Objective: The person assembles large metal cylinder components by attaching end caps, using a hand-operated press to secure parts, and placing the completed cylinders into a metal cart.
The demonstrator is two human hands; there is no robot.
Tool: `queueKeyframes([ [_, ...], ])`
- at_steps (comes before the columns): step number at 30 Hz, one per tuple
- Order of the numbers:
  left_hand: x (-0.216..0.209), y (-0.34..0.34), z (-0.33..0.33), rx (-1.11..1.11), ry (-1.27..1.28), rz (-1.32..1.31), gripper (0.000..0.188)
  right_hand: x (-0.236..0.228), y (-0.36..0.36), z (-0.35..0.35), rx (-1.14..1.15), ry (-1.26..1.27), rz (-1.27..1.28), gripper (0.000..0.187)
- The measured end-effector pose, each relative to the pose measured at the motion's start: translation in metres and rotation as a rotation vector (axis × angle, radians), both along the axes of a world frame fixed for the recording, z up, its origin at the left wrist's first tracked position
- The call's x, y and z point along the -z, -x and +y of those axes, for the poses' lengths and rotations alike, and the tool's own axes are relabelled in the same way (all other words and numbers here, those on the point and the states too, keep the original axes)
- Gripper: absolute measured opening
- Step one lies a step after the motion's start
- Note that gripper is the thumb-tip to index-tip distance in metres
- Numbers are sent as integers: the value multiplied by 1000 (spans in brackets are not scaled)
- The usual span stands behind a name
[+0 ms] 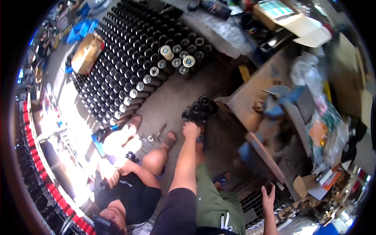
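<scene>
My left hand (190, 130) reaches down, fingers curled at the nearest of a small cluster of black cylinders (196, 107) with round ends. The cylinders stand close together on the floor beside my foot; the fingertips and the exact grip are partly hidden. At the lower right, my right hand (268, 196) is raised beside a black wire crate (254, 205). Its thumb and fingers are spread, and I make out nothing between them.
Many upright black cylinders (125, 58) stand in rows on the floor, with a brown package (87, 53) on top. A seated co-worker (127, 188) on my left holds a black part. Tools (158, 131) lie nearby. To my right stands a workbench (254, 88) with plastic bags (329, 133).
</scene>
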State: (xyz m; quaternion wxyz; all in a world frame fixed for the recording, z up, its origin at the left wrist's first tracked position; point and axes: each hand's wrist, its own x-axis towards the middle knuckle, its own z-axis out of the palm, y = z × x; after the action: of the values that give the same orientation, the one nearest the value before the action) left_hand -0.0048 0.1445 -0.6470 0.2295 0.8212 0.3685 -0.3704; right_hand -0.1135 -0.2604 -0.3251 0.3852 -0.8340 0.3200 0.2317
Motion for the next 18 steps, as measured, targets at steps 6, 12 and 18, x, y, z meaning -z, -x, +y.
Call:
queueKeyframes([
  [6, 61, -9, 4, 32, -112, 12, 26, 62, -17, -35, 265, -108, 81, 19],
  [12, -128, 91, -5, -841, 154, 6, 45, 26, -27, -33, 242, -181, 235, 40],
  [18, -478, 293, -56, -843, 648, -455, 63, 4, 4, -112, 50, -260, 82, 28],
])
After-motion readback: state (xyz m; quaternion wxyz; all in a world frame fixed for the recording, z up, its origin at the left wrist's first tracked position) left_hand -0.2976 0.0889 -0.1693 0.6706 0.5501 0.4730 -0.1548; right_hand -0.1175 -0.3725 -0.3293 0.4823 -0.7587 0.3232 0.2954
